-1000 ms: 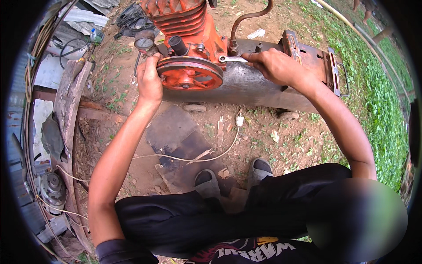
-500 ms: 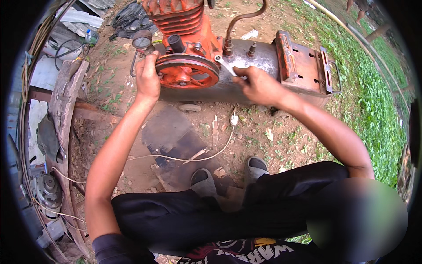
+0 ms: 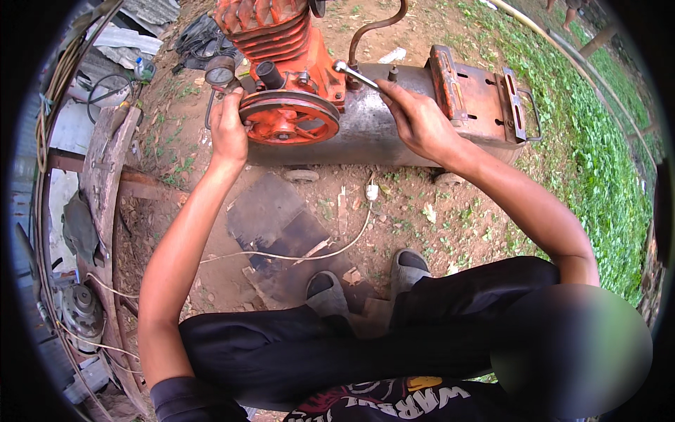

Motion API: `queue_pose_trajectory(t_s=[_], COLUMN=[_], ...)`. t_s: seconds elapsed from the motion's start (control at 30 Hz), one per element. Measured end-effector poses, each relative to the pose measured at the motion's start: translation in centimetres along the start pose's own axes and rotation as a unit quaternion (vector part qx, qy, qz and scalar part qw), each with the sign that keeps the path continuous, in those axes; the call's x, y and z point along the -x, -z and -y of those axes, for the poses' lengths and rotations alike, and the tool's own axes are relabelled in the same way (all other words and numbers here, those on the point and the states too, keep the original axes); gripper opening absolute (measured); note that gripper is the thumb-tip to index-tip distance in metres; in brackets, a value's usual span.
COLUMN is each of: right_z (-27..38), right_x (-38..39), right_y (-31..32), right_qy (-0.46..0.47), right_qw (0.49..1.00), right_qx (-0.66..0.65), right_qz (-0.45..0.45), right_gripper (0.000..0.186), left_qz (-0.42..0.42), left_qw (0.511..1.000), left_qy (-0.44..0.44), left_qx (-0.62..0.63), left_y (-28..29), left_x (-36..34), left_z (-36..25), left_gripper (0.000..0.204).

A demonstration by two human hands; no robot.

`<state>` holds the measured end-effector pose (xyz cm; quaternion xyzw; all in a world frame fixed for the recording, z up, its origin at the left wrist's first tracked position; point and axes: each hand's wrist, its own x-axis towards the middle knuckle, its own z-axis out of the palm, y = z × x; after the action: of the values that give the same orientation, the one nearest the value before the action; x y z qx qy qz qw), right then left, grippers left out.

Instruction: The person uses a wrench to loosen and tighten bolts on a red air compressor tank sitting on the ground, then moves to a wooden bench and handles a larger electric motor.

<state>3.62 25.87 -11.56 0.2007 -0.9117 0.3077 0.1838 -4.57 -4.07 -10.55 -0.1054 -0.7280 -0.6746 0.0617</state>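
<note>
An orange-red air compressor (image 3: 313, 60) with a finned cylinder stands before me on a long grey metal tank (image 3: 373, 119). My left hand (image 3: 230, 130) is closed on the left side of its grooved pulley wheel (image 3: 285, 133), beside a round pressure gauge (image 3: 220, 70); its fingertips are partly hidden. In my right hand (image 3: 422, 123) is a shiny metal wrench (image 3: 360, 76), gripped near its end. The wrench's round head is raised by the pump's right side, near the base of a curved brown pipe (image 3: 362, 39). I cannot tell whether that head touches anything.
A slotted rusty mounting plate (image 3: 485, 98) tops the tank's right end. On the dirt lie a dark flat sheet (image 3: 271, 211) and a pale cable with a white plug (image 3: 371, 191). Weathered planks (image 3: 105, 162) and scrap stand at the left; grass (image 3: 598, 190) grows at the right.
The wrench has come up and away from the bolt area beside the pulley, with my right hand turned above the tank. My left hand stays on the pulley. The view has shifted slightly.
</note>
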Motion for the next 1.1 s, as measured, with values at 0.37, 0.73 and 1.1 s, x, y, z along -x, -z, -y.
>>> queue_pose_trajectory(t_s=[0.37,0.73,1.1], right_z=[0.0,-0.4,-0.2], right_x=[-0.3,-1.6,-0.8], right_y=[0.3,0.6,0.3], right_qy=[-0.066,-0.044,-0.041], right_qw=[0.981,0.999,0.994], right_qx=[0.073,0.006,0.022], right_qz=[0.165,0.021,0.098], right_gripper=[0.04,0.038,0.036], left_qz=[-0.031,0.015,-0.026], left_qw=[0.999,1.0,1.0], left_qy=[0.003,0.006,-0.002], left_qx=[-0.027,-0.025,-0.013], left_y=[0.0,1.4,0.1], left_x=[0.3,-0.2,0.2], left_z=[-0.1,0.9,-0.1], left_gripper=[0.04,0.038,0.043])
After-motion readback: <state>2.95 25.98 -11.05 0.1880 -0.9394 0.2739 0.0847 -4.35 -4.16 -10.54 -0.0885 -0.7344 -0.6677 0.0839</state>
